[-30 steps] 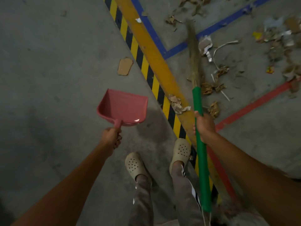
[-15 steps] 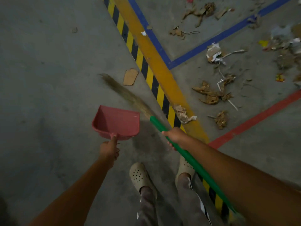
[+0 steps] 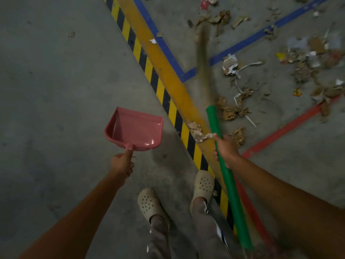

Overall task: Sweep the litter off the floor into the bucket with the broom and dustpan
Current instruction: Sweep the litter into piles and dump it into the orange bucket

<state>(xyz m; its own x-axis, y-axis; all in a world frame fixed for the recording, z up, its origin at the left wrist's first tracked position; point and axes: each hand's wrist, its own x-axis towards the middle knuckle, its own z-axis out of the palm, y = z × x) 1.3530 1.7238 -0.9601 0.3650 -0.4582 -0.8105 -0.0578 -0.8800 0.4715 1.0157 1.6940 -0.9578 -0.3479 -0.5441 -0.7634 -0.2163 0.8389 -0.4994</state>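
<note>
The right hand (image 3: 225,148) clamps its fingers on the green broom handle (image 3: 230,184), probably stiff; the left hand (image 3: 122,165) grips the pink plastic dustpan (image 3: 134,128), likely light, by its stub.

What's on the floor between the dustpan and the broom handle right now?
Head view: hazard stripe, orange line and one crumpled scrap lie between dustpan and broom handle.

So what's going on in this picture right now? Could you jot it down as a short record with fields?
left hand: holds the pink dustpan by its handle; the pan looks empty and raised off the floor
right hand: grips the green broom by its handle
broom head: blurred, out over the litter beyond the yellow line
bucket: not in view
</note>
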